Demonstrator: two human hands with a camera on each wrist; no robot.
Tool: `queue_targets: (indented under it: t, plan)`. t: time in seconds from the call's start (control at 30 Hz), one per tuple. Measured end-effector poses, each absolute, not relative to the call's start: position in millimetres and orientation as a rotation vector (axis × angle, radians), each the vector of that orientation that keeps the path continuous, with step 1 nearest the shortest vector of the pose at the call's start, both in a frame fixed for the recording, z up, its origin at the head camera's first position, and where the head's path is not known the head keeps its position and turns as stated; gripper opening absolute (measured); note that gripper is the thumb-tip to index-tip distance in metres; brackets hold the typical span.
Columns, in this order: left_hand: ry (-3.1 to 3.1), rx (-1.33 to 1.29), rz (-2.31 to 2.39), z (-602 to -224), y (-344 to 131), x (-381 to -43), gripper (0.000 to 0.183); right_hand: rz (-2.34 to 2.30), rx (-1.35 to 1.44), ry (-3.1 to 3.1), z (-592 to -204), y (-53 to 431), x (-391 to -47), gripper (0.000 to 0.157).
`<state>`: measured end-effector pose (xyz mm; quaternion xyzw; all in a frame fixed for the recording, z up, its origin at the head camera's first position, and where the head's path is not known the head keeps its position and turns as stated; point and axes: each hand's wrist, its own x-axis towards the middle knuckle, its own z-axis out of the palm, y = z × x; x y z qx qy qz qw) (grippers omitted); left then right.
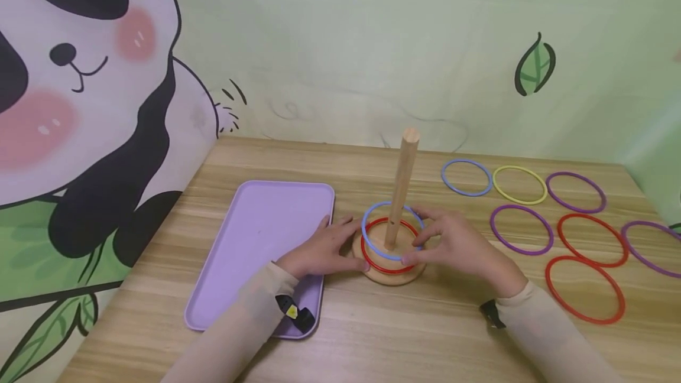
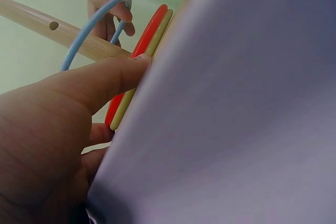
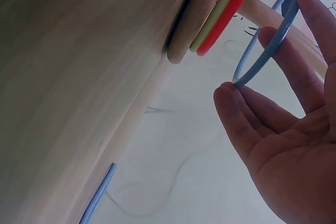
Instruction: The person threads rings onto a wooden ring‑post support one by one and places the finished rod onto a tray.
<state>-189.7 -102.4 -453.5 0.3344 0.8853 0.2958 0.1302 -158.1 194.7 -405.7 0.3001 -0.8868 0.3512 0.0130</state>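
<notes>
Thumb and fingertips of a right hand (image 1: 457,244), spaced along the rim, pinch a blue ring (image 3: 273,50) at its right side, the palm outside the loop. The ring circles the lower part of a wooden peg (image 1: 404,176), clear above a red ring (image 3: 231,17) and a yellow ring (image 3: 216,17) stacked on the round base (image 1: 393,279). Opposite, a left hand (image 1: 330,248), loosely spread, touches the stack's edge near a purple tray (image 1: 260,247).

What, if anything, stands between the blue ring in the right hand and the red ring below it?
Mostly open space: the blue ring already encircles the wooden peg above the red ring. Only the left hand, thumb at the red ring's edge, might catch it.
</notes>
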Motion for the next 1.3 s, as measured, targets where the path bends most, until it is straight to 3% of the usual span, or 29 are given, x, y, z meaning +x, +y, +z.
queue_targets:
  t: [0.73, 1.17, 1.3]
  plan:
    - [2.572, 1.005, 0.864, -452.9, -103.7, -189.0, 0.088, 0.986, 1.023, -2.858, -414.9, 191.7, -157.8, 0.022]
    - [2.563, 0.998, 0.863, -452.1, -103.3, -189.5, 0.088, 1.049, 1.004, -2.883, -414.7, 194.7, -156.4, 0.041]
    - [2.568, 1.0, 0.852, -451.3, -103.4, -189.5, 0.089, 1.095, 0.958, -2.879, -411.8, 198.7, -157.2, 0.037]
